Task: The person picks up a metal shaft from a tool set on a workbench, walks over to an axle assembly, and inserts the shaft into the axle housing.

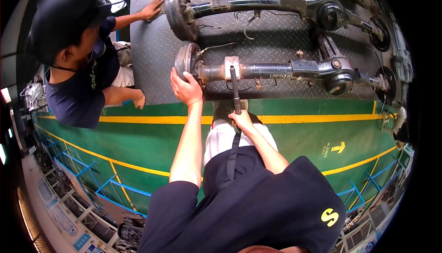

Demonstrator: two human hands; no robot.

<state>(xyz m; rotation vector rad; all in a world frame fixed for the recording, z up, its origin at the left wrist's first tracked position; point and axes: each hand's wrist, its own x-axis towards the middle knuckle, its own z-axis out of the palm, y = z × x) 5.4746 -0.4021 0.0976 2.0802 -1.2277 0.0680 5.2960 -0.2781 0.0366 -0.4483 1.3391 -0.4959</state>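
My left hand [187, 88] lies with fingers stretched against the brake drum [183, 58] at the near end of an axle. In my right hand [242, 120], closed around its handle, is a long dark wrench [235, 87]. The wrench points away from my body, and its far end meets the pale, rust-stained square pad [229, 62] on the axle tube. That rear axle [271, 70] lies across the table, its bulged differential housing [338, 80] to the right. What the wrench's tip engages on the pad is too small to make out.
A second axle [258, 5] lies behind, on the same diamond-plate table [152, 64]. At the left, a person in a dark cap [64, 18] rests one hand [152, 9] by that axle's drum. Green floor [294, 138] with yellow lines and blue rails [124, 187] is behind me.
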